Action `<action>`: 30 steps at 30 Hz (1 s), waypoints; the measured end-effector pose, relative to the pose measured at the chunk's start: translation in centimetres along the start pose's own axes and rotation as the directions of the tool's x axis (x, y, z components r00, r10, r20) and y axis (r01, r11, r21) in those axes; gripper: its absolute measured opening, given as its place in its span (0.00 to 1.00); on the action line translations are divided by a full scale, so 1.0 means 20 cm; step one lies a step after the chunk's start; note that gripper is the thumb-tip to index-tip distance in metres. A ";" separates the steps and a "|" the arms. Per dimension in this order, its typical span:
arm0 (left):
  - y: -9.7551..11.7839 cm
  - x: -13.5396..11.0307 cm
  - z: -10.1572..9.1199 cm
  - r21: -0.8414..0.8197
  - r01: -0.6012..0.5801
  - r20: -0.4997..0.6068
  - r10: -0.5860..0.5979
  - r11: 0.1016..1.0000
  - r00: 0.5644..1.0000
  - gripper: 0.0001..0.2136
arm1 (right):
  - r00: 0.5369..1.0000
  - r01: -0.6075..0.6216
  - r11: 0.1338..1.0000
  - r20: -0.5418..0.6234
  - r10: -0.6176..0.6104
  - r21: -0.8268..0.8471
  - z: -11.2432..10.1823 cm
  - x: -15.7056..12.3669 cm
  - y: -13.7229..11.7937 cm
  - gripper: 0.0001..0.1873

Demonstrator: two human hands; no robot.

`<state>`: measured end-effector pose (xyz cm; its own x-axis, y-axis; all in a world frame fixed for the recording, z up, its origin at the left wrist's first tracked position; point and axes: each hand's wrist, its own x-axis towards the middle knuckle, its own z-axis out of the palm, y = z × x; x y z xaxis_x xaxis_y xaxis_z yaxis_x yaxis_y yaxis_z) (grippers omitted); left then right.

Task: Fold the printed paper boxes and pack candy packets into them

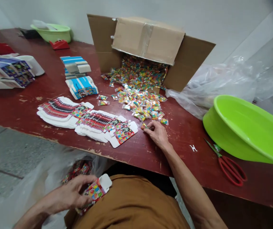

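Note:
My left hand [75, 192] is closed around a small printed candy box [95, 191], its white end flap standing out. Over the table, my right hand [157, 133] pinches a small clear packet of coloured candy [144, 126] between thumb and fingertips. Just beyond it spreads a loose heap of similar candy packets [141, 101], spilling from a cardboard box [148, 38] that lies on its side. To the left of my right hand, flattened red candy boxes [124, 133] lie overlapped in a fanned row.
Red-handled scissors [231, 170] lie beside a large green basin [234, 127] at the right. Blue cartons [82, 87] are stacked farther back. Purple boxes [7, 71] and a red tape dispenser [59, 44] sit at the left. A plastic bag [43, 178] with filled boxes hangs below the table edge.

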<state>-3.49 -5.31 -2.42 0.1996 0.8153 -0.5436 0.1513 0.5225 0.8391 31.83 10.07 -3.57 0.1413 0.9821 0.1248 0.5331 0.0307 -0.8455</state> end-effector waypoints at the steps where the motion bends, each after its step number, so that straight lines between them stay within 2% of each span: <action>1: 0.01 0.00 0.00 -0.013 0.028 -0.014 -0.028 1.000 1.000 0.14 | 1.000 -0.025 0.998 -0.002 0.025 0.058 -0.01 -0.02 -0.01 0.10; 3: 0.07 0.03 0.03 -0.061 0.063 -0.001 -0.063 0.996 0.998 0.16 | 0.998 -0.060 0.984 0.023 0.057 0.166 -0.03 -0.07 -0.06 0.13; 4: 0.12 0.05 0.05 -0.093 0.047 0.048 -0.042 0.995 0.998 0.15 | 0.996 -0.070 0.969 0.062 0.057 0.235 -0.03 -0.11 -0.11 0.14; 5: 0.16 0.07 0.08 -0.114 0.005 0.129 0.010 0.993 0.992 0.14 | 0.992 -0.080 0.943 0.114 0.045 0.323 -0.03 -0.15 -0.15 0.14; 6: 0.20 0.09 0.12 -0.141 -0.060 0.164 0.083 0.988 0.983 0.13 | 0.983 -0.088 0.903 0.182 0.011 0.421 -0.03 -0.19 -0.21 0.14; 8: 0.27 0.14 0.21 -0.143 -0.153 0.177 0.178 0.978 0.968 0.13 | 0.950 -0.084 0.851 0.299 -0.089 0.518 -0.02 -0.27 -0.31 0.11; 10: 0.31 0.17 0.28 -0.106 -0.202 0.178 0.218 0.974 0.960 0.16 | 0.912 -0.049 0.847 0.369 -0.178 0.530 0.00 -0.32 -0.39 0.08; 13: 0.33 0.19 0.35 -0.005 -0.235 0.205 0.231 0.972 0.951 0.21 | 0.847 0.035 0.899 0.465 -0.259 0.436 0.01 -0.35 -0.45 0.06; 16: 0.33 0.21 0.38 0.083 -0.264 0.216 0.242 0.961 0.946 0.26 | 0.777 0.208 0.918 0.514 -0.364 0.338 0.01 -0.36 -0.48 0.10; 18: 0.33 0.22 0.39 0.033 -0.275 0.214 0.262 0.961 0.941 0.28 | 0.765 0.291 0.892 0.476 -0.434 0.346 0.01 -0.36 -0.49 0.13; 19: 0.33 0.23 0.40 -0.038 -0.269 0.212 0.271 0.962 0.939 0.28 | 0.788 0.279 0.883 0.436 -0.435 0.376 0.02 -0.36 -0.49 0.13; 20: 0.33 0.23 0.41 -0.128 -0.258 0.206 0.280 0.958 0.938 0.27 | 0.828 0.228 0.877 0.389 -0.403 0.424 0.02 -0.36 -0.49 0.13; 22: 0.33 0.22 0.43 -0.301 -0.221 0.181 0.283 0.928 0.942 0.24 | 0.910 0.059 0.847 0.319 -0.263 0.529 0.04 -0.35 -0.48 0.11; 23: 0.33 0.22 0.43 -0.364 -0.207 0.157 0.278 0.908 0.948 0.23 | 0.934 -0.032 0.817 0.309 -0.181 0.575 0.05 -0.35 -0.46 0.11; 24: 0.33 0.22 0.44 -0.405 -0.198 0.131 0.271 0.893 0.954 0.24 | 0.938 -0.125 0.782 0.330 -0.109 0.611 0.06 -0.35 -0.45 0.13; 25: 0.33 0.22 0.45 -0.429 -0.192 0.106 0.261 0.882 0.959 0.26 | 0.923 -0.220 0.742 0.382 -0.053 0.633 0.07 -0.35 -0.44 0.16; 27: 0.33 0.22 0.46 -0.437 -0.184 0.071 0.237 0.880 0.969 0.30 | 0.849 -0.396 0.668 0.529 0.004 0.630 0.10 -0.35 -0.42 0.22; 30: 0.32 0.23 0.46 -0.364 -0.226 0.046 0.260 0.903 0.965 0.30 | 0.754 -0.506 0.644 0.657 0.007 0.574 0.13 -0.37 -0.41 0.27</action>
<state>7.30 -0.49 0.24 0.2761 0.9108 -0.3069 -0.2609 0.3784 0.8881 24.22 2.98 1.17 -0.4373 0.8630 -0.2531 -0.2064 -0.3702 -0.9057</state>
